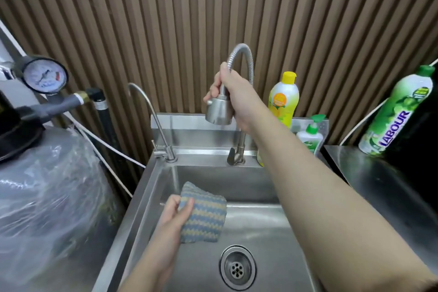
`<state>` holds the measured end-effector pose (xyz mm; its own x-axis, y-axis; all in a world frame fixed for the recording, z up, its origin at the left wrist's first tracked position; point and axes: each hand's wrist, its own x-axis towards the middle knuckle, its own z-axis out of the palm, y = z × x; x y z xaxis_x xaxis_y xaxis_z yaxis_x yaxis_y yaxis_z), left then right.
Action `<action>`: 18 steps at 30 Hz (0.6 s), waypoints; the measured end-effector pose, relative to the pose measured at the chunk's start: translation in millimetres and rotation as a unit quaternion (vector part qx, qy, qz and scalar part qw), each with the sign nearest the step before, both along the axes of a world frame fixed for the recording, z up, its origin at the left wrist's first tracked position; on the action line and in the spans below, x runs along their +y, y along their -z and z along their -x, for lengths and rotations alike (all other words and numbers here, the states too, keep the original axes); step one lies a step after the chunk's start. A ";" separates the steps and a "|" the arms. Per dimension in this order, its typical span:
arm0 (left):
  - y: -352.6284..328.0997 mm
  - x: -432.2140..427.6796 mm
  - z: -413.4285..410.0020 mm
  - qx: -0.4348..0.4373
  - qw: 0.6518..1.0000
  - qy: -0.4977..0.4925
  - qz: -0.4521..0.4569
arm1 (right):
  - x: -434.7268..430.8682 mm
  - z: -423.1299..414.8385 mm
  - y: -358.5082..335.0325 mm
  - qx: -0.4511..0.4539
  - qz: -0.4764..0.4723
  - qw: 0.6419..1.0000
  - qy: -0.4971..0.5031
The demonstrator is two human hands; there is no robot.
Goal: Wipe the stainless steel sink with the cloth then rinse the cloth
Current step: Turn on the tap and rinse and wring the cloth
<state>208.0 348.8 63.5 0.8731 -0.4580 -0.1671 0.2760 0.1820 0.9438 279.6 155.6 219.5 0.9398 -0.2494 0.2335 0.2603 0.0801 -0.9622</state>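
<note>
The left hand [174, 214] pinches the folded blue-and-yellow striped cloth [203, 216] between thumb and fingers, holding it inside the stainless steel sink [260, 232] near the back-left corner, with the drain [237, 267] nearer the person and to that hand's right. The right hand [233, 95], raised well above and beyond the left, wraps its fingers round the neck of the spray head [219, 110], whose flexible hose [239, 54] arches over the knuckles. A yellow-capped bottle [283, 99] stands just right of this hand; a thin curved tap [151, 114] rises to its left.
</note>
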 end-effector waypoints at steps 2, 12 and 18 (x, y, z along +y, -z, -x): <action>2.7 -13.7 2.9 0.004 1.000 0.025 -0.007 | -31.6 9.8 -13.2 0.001 -0.007 0.999 0.043; -1.7 -67.1 21.5 0.014 0.997 0.070 -0.002 | -65.1 4.1 -35.9 0.013 0.085 0.988 0.126; -8.5 -73.3 21.1 0.003 0.998 0.056 0.008 | -62.9 9.2 -31.3 0.014 0.060 0.995 0.079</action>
<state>186.9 275.6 72.0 0.8151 -0.5558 -0.1635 0.3009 0.1651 0.9393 270.5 92.7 250.8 0.8975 -0.3664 0.2453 0.2341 -0.0753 -0.9693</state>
